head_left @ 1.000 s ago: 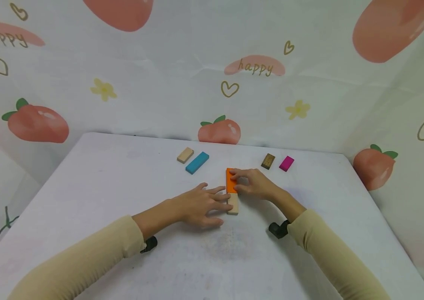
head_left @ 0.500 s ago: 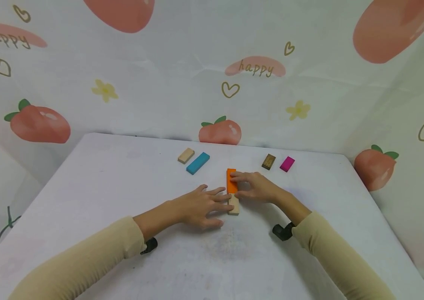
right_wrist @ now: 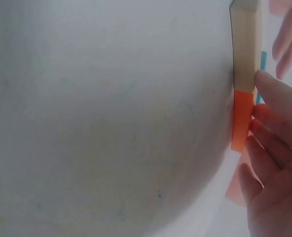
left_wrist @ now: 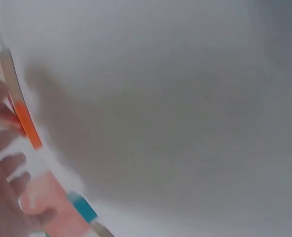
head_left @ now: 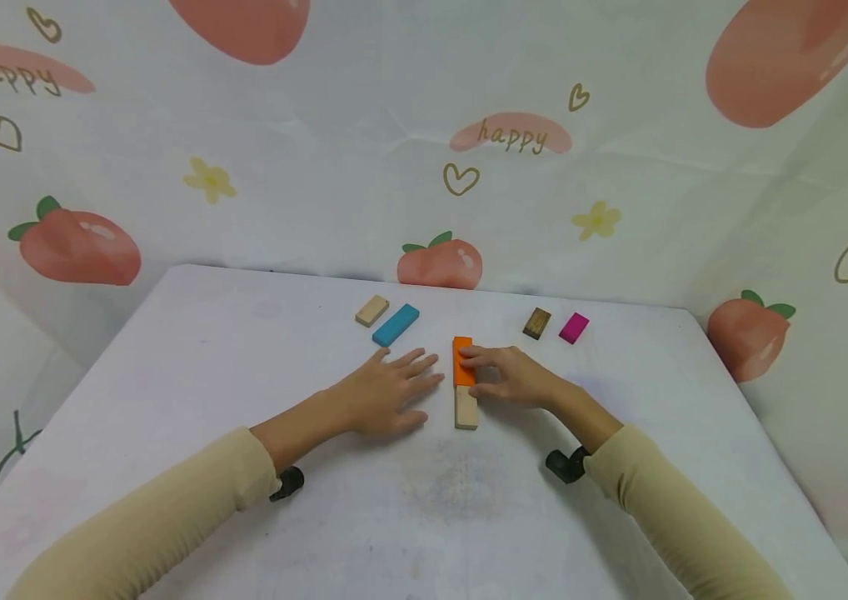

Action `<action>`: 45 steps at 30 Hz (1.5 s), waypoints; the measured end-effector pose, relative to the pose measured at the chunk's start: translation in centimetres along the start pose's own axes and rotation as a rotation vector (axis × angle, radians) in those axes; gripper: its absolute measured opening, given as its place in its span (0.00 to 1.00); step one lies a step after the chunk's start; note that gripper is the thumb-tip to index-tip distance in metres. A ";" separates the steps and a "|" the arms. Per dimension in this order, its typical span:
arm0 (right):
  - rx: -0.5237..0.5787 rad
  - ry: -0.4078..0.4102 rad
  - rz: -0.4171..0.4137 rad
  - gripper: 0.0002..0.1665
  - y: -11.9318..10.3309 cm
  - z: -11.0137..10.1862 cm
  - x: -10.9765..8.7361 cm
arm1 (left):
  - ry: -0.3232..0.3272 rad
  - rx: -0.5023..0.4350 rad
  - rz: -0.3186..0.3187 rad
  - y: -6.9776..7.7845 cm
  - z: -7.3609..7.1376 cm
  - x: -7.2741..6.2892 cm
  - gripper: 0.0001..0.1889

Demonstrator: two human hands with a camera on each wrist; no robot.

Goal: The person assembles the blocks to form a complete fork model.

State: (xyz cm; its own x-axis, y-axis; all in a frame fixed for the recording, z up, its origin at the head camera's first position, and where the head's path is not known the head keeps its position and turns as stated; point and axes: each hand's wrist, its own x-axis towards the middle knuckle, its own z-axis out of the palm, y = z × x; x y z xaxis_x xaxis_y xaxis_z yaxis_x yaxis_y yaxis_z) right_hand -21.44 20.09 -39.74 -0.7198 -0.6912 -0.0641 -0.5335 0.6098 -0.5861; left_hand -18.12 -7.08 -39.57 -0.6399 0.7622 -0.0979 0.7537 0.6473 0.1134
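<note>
In the head view an orange block [head_left: 462,373] and a plain wooden block [head_left: 466,411] lie end to end in a line on the white table. My right hand [head_left: 516,375] is at their right side, fingertips on the orange block and thumb by the joint. The right wrist view shows its fairly straight fingers [right_wrist: 267,148] against the orange block's side. To the left of the line, my left hand [head_left: 385,395] is spread and holds nothing. Its fingertips point toward the pair, apart from it, with a blue block [head_left: 396,325] just beyond its upper fingers.
Beside the blue block lies a second plain wooden block [head_left: 371,311]. Farther right are a dark brown block [head_left: 536,323] and a magenta block [head_left: 574,327]. A printed cloth [head_left: 334,217] hangs behind the table's [head_left: 244,542] far edge.
My left hand has lifted off the plain wooden block and drawn left and slightly away, toward the blue block. The right hand has slid slightly nearer along the orange block, then stayed there.
</note>
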 end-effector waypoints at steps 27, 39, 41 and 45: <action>0.016 -0.021 0.029 0.30 0.0 -0.1 0.1 | 0.059 -0.091 -0.273 -4.5 0.1 0.7 0.35; 0.006 -0.033 0.062 0.30 -0.5 -0.1 0.3 | 0.079 -0.064 -0.180 -5.9 -0.2 1.3 0.32; 0.000 -0.033 0.064 0.29 -0.6 -0.1 0.3 | 0.089 0.007 -0.191 -5.6 -0.3 1.3 0.31; -0.006 -0.026 0.069 0.29 -0.7 -0.2 0.2 | 0.114 0.097 -0.211 -4.8 -0.5 1.6 0.29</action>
State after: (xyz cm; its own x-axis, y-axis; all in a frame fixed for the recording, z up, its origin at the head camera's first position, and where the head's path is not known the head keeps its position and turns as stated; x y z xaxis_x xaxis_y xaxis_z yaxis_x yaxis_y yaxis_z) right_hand -21.31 19.61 -39.14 -0.7433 -0.6571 -0.1252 -0.4855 0.6587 -0.5748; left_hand -22.89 -8.95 -39.76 -0.7929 0.6094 0.0034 0.6094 0.7928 0.0067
